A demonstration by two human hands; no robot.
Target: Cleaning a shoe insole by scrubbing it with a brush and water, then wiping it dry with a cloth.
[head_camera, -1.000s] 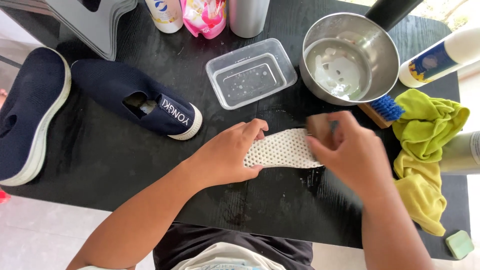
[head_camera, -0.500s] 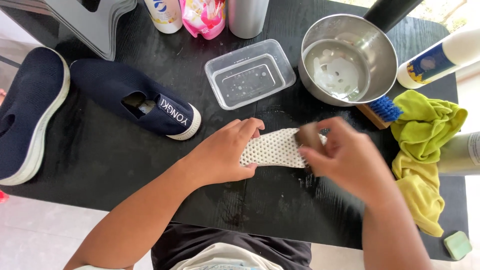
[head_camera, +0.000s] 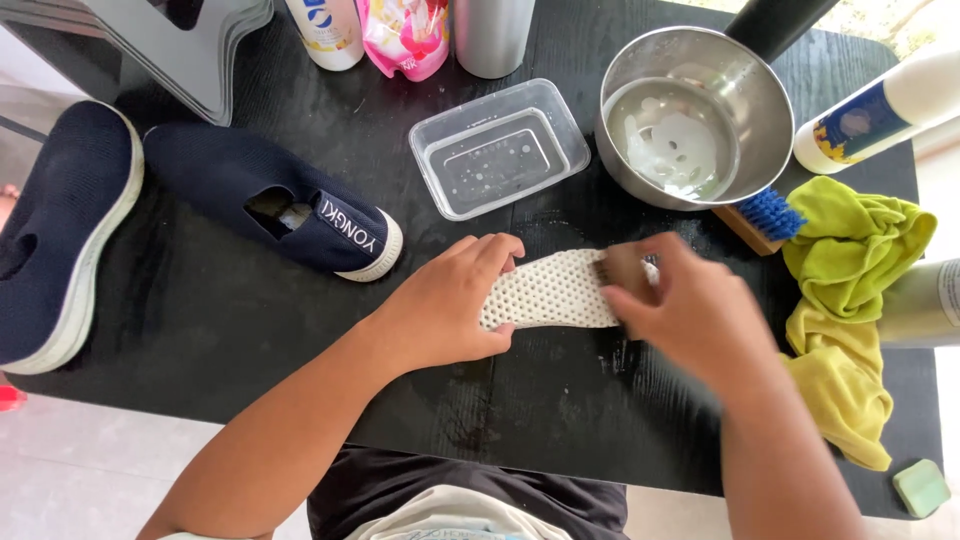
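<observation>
From the head view, the left hand (head_camera: pixel 450 310) lay flat, fingers together, pressing one end of a white perforated insole (head_camera: pixel 548 290) to the black table (head_camera: pixel 300 340). The right hand (head_camera: pixel 690 310) was curled on a small brown thing (head_camera: pixel 622 272) at the insole's other end; what it was I could not tell.

Along the far edge stood a white bottle (head_camera: pixel 325 30) with a blue label, a pink pouch (head_camera: pixel 405 35) and a grey can (head_camera: pixel 490 35). At the right lay a white bottle with a dark blue label (head_camera: pixel 880 110).

Beyond the insole sat a clear tub (head_camera: pixel 497 147) and a steel pan (head_camera: pixel 690 115), each holding some water. A blue-bristled brush (head_camera: pixel 760 218) lay beside the pan, touching a yellow-green cloth (head_camera: pixel 850 320). Two navy shoes (head_camera: pixel 270 200) (head_camera: pixel 60 230) lay at the left, well apart from the hands. A green bar (head_camera: pixel 920 487) sat at the near right corner.
</observation>
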